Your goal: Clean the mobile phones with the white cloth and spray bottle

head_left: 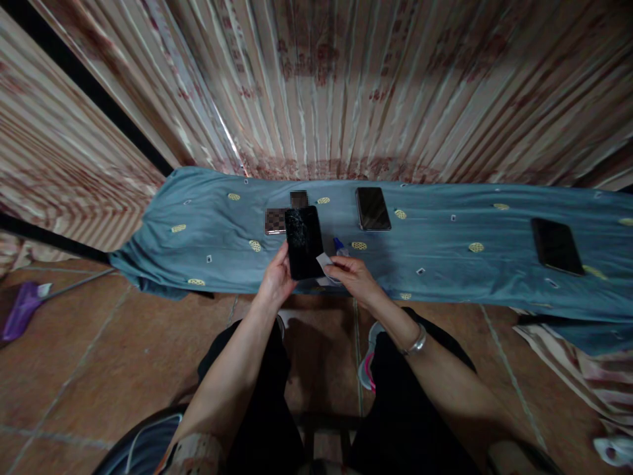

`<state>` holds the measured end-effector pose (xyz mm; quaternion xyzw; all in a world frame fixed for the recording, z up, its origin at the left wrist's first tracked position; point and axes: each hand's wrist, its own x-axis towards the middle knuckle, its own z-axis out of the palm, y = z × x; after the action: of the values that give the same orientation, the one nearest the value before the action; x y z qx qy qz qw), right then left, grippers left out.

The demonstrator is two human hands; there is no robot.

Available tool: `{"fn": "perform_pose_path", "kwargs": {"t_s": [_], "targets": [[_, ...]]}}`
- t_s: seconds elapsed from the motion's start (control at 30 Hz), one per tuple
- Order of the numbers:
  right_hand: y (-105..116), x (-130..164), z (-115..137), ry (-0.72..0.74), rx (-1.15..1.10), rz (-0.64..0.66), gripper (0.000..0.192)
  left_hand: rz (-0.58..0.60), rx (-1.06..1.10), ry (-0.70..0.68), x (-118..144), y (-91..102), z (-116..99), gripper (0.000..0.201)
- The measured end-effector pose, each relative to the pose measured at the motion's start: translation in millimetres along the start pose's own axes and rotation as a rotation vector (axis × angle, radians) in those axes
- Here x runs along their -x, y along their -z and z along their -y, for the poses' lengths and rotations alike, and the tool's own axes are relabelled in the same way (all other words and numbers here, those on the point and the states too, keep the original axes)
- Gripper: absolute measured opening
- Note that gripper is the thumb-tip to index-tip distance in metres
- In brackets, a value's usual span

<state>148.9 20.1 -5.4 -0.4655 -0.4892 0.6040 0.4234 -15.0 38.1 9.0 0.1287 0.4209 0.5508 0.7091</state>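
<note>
My left hand [275, 280] grips a black phone [302, 241] by its lower left edge, holding it upright above the near edge of a blue cloth-covered table [435, 264]. The phone's screen looks cracked near the top. My right hand [352, 276] pinches a small white wipe [324, 262] against the phone's lower right corner. A small bottle with a blue cap [339, 246] stands just behind my right hand.
Two more dark phones lie on the cloth, one at the middle back [372, 208] and one at the far right [556, 245]. Two checkered cases [275, 221] lie behind the held phone. Striped curtains hang behind the table. A purple mop [22, 308] rests on the tiled floor at left.
</note>
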Motion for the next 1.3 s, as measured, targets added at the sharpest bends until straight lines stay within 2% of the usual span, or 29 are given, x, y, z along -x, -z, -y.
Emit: {"fn": "perform_pose_path", "kwargs": {"t_s": [0.23,0.37,0.5,0.6,0.7,0.8,0.9,0.97,1.3], "targets": [[5,-4,-9,0.068,0.121,0.026,0.034,0.06,-0.097,-0.081,-5,10.7,4,0.046],[8,-6,-14,0.137,0.272,0.007,0.031,0.021,-0.112,-0.104,-1,8.2,4,0.036],[11,-5,-10,0.235,0.5,-0.142,0.033,0.009,-0.135,-0.125,-1,9.5,7,0.029],[11,0,-4,0.404,0.699,-0.25,0.04,0.002,-0.122,-0.104,-3,12.0,12,0.027],[6,8,-2,0.604,0.899,-0.193,0.046,0.008,-0.112,-0.097,-4,12.0,16,0.025],[-5,14,-5,0.692,1.039,-0.078,0.049,0.03,-0.099,-0.05,-4,10.2,17,0.029],[-15,17,-11,0.716,1.144,0.038,0.049,0.051,-0.103,0.005,-3,9.9,16,0.038],[-19,17,-13,0.703,1.185,0.07,0.049,0.05,-0.124,0.012,-2,10.8,16,0.042],[-13,8,-6,0.64,1.243,-0.048,0.05,0.076,-0.179,-0.152,1,8.1,35,0.04]]}}
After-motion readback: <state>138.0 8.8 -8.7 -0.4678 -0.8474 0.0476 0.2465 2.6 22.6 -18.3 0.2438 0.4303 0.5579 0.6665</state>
